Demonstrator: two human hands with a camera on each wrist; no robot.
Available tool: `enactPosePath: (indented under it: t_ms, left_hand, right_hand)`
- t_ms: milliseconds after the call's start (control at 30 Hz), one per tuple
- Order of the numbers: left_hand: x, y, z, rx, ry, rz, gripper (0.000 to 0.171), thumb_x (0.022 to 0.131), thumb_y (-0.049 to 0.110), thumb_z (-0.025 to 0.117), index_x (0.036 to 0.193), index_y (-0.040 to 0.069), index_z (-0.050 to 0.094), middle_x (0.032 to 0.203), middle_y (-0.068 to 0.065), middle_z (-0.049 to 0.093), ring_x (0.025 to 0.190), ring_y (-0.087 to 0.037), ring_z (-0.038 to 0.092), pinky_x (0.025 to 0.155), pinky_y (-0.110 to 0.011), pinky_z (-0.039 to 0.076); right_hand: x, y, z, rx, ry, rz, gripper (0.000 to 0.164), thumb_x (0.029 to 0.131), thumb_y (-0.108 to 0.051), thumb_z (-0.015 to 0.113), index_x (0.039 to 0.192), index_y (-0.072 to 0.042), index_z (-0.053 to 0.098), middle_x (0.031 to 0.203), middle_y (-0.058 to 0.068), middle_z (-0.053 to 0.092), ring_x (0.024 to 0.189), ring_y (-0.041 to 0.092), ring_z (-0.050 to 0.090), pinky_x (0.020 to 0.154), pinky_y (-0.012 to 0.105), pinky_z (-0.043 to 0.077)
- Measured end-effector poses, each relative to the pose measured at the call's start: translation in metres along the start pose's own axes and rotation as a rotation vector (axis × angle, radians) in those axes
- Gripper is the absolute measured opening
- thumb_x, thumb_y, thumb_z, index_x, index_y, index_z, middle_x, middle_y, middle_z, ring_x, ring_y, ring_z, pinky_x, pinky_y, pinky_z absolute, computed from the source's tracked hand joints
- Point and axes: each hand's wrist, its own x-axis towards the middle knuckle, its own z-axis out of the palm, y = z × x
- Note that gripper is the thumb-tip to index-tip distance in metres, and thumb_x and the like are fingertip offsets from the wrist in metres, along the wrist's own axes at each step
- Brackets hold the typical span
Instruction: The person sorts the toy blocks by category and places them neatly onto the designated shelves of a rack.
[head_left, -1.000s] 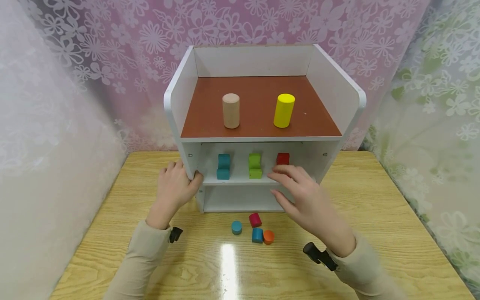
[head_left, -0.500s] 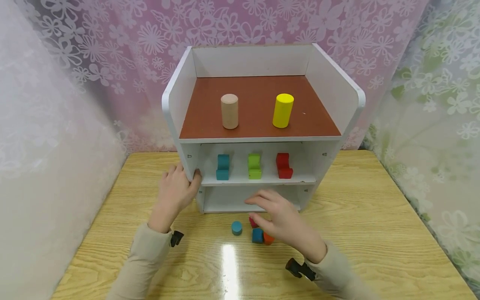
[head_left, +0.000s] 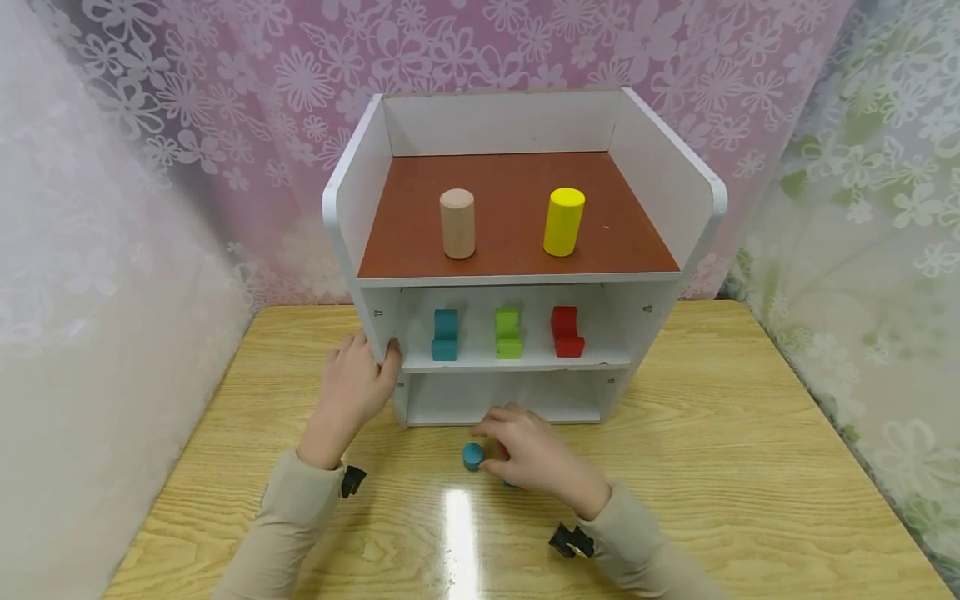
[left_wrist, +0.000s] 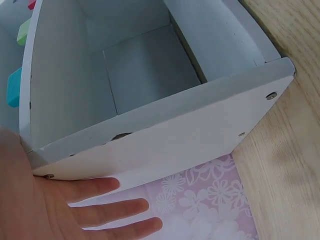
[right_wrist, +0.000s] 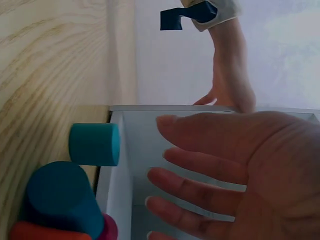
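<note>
My left hand [head_left: 352,383] holds the left side panel of a white shelf unit [head_left: 517,279], thumb around its front edge and fingers along the outer face. In the left wrist view three fingers [left_wrist: 115,212] stretch out past the panel. Low in front of the unit, my right hand [head_left: 528,450] hovers over small wooden cylinders with nothing between its fingers. A teal cylinder [right_wrist: 94,144] lies just left of the fingertips. The right wrist view also has a blue cylinder [right_wrist: 62,195], an orange piece [right_wrist: 47,231] and a magenta piece [right_wrist: 108,228], mostly covered by the hand from above.
Blue [head_left: 445,335], green [head_left: 508,333] and red [head_left: 567,332] notched blocks stand on the middle shelf. On the brown top are a plain wooden cylinder [head_left: 457,223] and a yellow cylinder [head_left: 564,222]. The unit stands on a wooden table [head_left: 712,433] before a floral curtain [head_left: 450,42].
My right hand has moved down and left from the red block on the middle shelf to the small cylinders on the table. My left hand has stayed at the side panel.
</note>
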Motion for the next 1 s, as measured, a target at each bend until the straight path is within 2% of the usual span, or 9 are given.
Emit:
enactPosePath:
  t_ms: [267,500,700,1000]
  left_hand:
    - [0.000,-0.001,0.002,-0.026,0.015,-0.002,0.057,0.104,0.041,0.032,0.143,0.004,0.048,0.124,-0.017,0.059,0.106,-0.038,0.053,0.087,-0.054,0.039]
    - [0.000,-0.002,0.003,-0.029,0.014,0.001,0.057,0.104,0.040,0.031,0.144,0.003,0.048,0.124,-0.018,0.060,0.105,-0.038,0.054,0.085,-0.054,0.040]
    - [0.001,-0.002,0.004,-0.026,0.021,0.007,0.057,0.103,0.040,0.030,0.143,0.003,0.048,0.123,-0.018,0.060,0.105,-0.037,0.055,0.084,-0.054,0.041]
    - [0.000,-0.001,0.004,-0.041,0.021,0.009,0.056,0.103,0.038,0.031,0.141,0.002,0.050,0.121,-0.018,0.061,0.103,-0.037,0.056,0.085,-0.054,0.041]
  right_hand:
    - [0.003,0.004,0.015,-0.024,-0.028,-0.004,0.032,0.078,-0.015,0.082,0.109,-0.011,0.073,0.101,0.001,0.066,0.091,0.020,0.058,0.078,0.037,0.050]
    - [0.004,0.009,0.025,-0.046,-0.019,-0.005,0.027,0.081,-0.018,0.081,0.107,-0.015,0.074,0.099,-0.002,0.066,0.090,0.019,0.057,0.077,0.037,0.049]
    - [0.005,0.009,0.031,-0.077,-0.012,-0.002,0.023,0.084,-0.021,0.079,0.106,-0.016,0.074,0.098,-0.004,0.065,0.090,0.018,0.057,0.078,0.042,0.048]
    - [0.005,0.011,0.040,-0.101,0.057,-0.007,0.016,0.086,-0.020,0.076,0.101,-0.018,0.073,0.093,-0.007,0.064,0.085,0.014,0.055,0.074,0.034,0.040]
